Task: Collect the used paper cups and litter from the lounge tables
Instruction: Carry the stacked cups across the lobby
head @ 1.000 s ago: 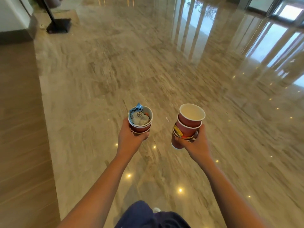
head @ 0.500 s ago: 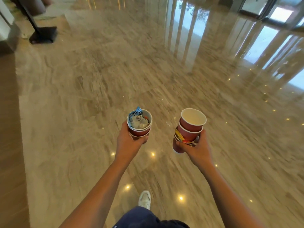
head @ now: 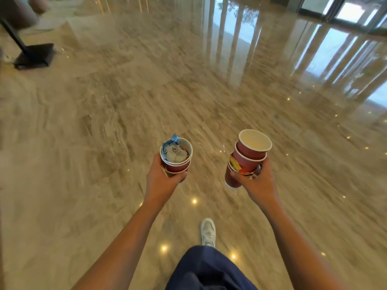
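Red paper cups, nested, are held in both hands over a polished marble floor (head: 104,122); one view only, from the head cam.

L stack (head: 177,165): two rims can be counted, and any more are hidden by the palm. It is gripped by the left hand (head: 161,181), fingers and thumb curled round the lower wall; the base is covered. The top cup is stuffed w/ crumpled litter (head: 174,151): a blue-and-white corner sticks above the rim, w/ white paper under it. The print is too small to be read.

R stack (head: 249,155): approx. three rims, tilted slightly, and the top cup's pale inside is shown. It is clasped by the right hand (head: 256,183), thumb across the front, fingers wrapped behind and mostly hidden. A yellow/red wrapper (head: 235,165) is pinched betw. hand and cup wall; only an edge is exposed, so its kind can't be told. Something dark and shiny is glimpsed by the fingertips, not identifiable.

The stacks are apart, not touching, and well above the floor.

Bottom edge: a dark blue trouser leg (head: 207,268), cut off by the frame, w/ a white shoe (head: 208,232) planted ahead of it. Top left: a black stand base (head: 34,56) w/ a slanted pole, its top cropped. Top right: window frames (head: 343,9), partly cut off and mirrored in the floor, which is smeared by motion blur.
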A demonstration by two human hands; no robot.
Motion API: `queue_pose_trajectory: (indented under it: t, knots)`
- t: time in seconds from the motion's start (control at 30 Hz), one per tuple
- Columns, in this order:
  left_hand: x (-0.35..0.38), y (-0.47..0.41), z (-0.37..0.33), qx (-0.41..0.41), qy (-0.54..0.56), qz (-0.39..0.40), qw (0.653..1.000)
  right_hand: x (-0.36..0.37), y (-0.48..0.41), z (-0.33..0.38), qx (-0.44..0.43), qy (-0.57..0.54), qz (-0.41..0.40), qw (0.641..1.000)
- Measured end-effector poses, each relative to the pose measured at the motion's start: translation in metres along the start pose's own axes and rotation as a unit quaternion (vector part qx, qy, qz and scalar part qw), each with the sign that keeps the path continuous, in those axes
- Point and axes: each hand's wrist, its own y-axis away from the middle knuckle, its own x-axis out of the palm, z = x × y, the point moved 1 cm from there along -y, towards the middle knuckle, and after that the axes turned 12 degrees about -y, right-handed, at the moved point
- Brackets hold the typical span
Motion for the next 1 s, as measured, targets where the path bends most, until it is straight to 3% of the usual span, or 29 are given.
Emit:
queue_pose_trajectory:
  t: [0.67, 1.0]
  knots:
    - [0.118, -0.372, -0.088, 0.006, -0.003, -0.021, 1.0, 0.059, -0.396, 0.041, -0.016, 0.01, 0.029, 0.999]
    - [0.161, -0.586, -0.115, 0.016, 0.004, 0.008, 1.0, 0.122, -0.594, 0.06, -0.012, 0.001, 0.016, 1.0]
